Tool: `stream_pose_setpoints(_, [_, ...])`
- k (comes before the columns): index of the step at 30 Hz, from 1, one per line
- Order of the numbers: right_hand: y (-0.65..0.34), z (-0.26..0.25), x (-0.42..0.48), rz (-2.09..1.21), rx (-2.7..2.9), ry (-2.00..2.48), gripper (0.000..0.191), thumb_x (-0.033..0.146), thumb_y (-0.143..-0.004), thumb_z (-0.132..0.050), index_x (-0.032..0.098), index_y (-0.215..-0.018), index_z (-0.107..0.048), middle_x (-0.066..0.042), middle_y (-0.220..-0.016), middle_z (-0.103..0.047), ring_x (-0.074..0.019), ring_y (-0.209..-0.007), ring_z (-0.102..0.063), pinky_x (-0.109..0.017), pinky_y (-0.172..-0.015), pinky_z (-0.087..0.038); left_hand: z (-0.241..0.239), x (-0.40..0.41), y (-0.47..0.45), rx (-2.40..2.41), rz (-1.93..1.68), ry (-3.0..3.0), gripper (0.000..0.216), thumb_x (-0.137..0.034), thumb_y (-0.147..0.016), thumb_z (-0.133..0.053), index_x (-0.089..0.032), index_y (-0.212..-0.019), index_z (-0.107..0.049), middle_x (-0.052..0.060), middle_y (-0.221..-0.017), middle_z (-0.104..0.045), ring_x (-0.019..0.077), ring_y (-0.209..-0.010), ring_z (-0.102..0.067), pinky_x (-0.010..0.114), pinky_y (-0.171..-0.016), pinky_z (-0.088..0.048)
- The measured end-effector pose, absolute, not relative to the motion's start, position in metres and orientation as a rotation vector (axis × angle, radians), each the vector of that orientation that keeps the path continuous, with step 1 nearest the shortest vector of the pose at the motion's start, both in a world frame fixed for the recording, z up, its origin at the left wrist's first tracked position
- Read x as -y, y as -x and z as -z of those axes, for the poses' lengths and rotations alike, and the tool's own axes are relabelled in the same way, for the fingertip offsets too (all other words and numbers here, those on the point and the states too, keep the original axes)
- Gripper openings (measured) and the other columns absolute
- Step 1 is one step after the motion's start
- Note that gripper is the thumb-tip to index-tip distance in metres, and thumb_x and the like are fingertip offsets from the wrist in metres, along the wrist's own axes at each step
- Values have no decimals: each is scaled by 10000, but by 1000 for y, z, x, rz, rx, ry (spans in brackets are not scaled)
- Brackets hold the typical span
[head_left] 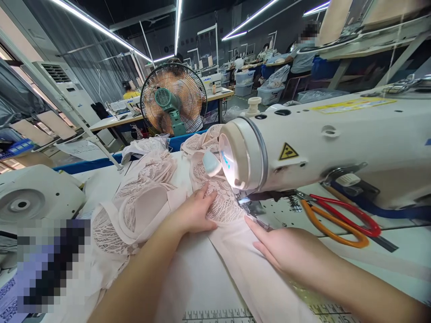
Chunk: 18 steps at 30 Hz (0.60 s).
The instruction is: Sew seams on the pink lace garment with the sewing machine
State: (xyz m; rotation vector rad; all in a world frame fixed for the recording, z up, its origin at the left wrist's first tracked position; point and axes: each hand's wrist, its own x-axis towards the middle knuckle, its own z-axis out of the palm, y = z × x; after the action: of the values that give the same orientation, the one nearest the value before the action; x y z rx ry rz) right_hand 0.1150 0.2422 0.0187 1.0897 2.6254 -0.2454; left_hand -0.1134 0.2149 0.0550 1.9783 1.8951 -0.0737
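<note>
1. Left hand (193, 211): fingers spread and laid flat on lace, grasping nothing visible; left of the sewing machine (303, 139).
2. Right hand (289, 249): fingers extended, unclenched, index fingertip on plain fabric; below the sewing machine's arm. Whether the thumb pinches any cloth cannot be told.
3. Pale pink lace garment (224, 202), one: lies beneath both hands, its edge at the sewing machine's presser foot (247, 206); a plain panel trails toward the wearer.
4. Scissors (305, 210), one pair: one handle red, one orange; lying on the bed beneath the sewing machine's arm.
5. Printed ruler scale (215, 314): on the table, nearer the wearer than the sewing machine.
6. Pile of pale lace garments (146, 206), moulded cups showing: left of the sewing machine, beside the left forearm.
7. Second white machine (33, 193): well left of the sewing machine.
8. Fan (164, 98), green motor, round wire guard: beyond the sewing machine, to its left.
9. Plastic bins (244, 78), stacked: farther behind the sewing machine.
10. Co-worker (303, 58), seated: far behind the sewing machine.
</note>
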Motion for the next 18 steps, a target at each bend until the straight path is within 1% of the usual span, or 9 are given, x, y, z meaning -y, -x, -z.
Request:
stream_pose_setpoints(2, [-111, -26, -240, 242, -2576, -1090, 547, 303, -938, -317, 165, -1465, -275, -88, -664, -685, -296, -596, -639, -317, -427, -205, -54, -216, 115, -1887, 59, -1966, 941, -367, -692, -653, -190, -1483, -175, 116, -1559, 34, 288, -1421, -123, 371, -1130, -232])
stream_pose_setpoints(5, [-107, -30, -239, 223, -2527, -1119, 541, 316, -952, -298, 175, -1472, -253, -77, -672, -685, -283, -604, -639, -314, -423, -194, -52, -217, 115, -1885, 43, -1956, 950, -360, -686, -638, -196, -1487, -155, 105, -1560, 43, 285, -1425, -99, 376, -1137, -221])
stream_pose_setpoints(10, [-108, -26, -239, 216, -2523, -1137, 526, 307, -961, -290, 186, -1472, -254, -74, -690, -691, -280, -618, -638, -314, -425, -186, -49, -221, 116, -1919, 2, -1945, 942, -333, -689, -620, -201, -1489, -141, 128, -1557, 19, 287, -1425, -97, 398, -1138, -217])
stream_pose_setpoints(18, [-115, -17, -238, 224, -2603, -1158, 503, 298, -960, -298, 205, -1454, -309, -79, -715, -700, -278, -631, -643, -312, -436, -171, -44, -227, 119, -1969, -80, -1959, 896, -300, -699, -598, -187, -1482, -177, 138, -1556, 12, 282, -1422, -118, 391, -1136, -231])
